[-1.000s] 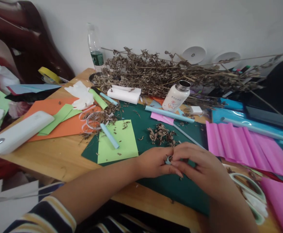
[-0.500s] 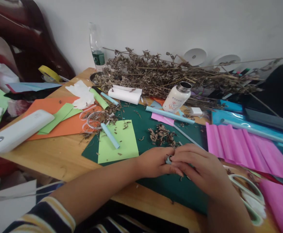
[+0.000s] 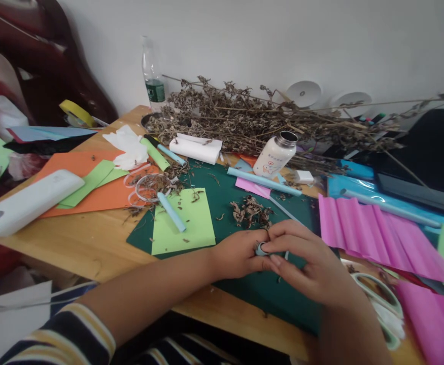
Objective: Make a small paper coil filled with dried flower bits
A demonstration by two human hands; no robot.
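Observation:
My left hand (image 3: 237, 256) is wrapped round a light blue paper tube (image 3: 260, 249), whose open end points up between thumb and forefinger. Over that end, my right hand (image 3: 301, 256) has its fingertips at the rim. What the right fingertips pinch, if anything, is hidden. Just beyond both hands, a small heap of dried leaves (image 3: 250, 210) lies on the dark green cutting mat (image 3: 222, 182). Left of the hands, another blue paper tube (image 3: 171, 213) rests on a light green paper sheet (image 3: 191, 241) sprinkled with leaf bits.
Dried branches (image 3: 237, 111) spread along the wall. An uncapped white bottle (image 3: 275, 157) stands near a long blue tube (image 3: 263, 181). Pink crepe paper (image 3: 377, 238) and scissors (image 3: 381, 294) lie at right. Orange paper (image 3: 69, 162) and a white handheld device (image 3: 27, 200) lie at left.
My hands have shifted slightly left in view, along with a small turn of the camera. The right fingers have moved a little at the tube's mouth. The left hand keeps its hold.

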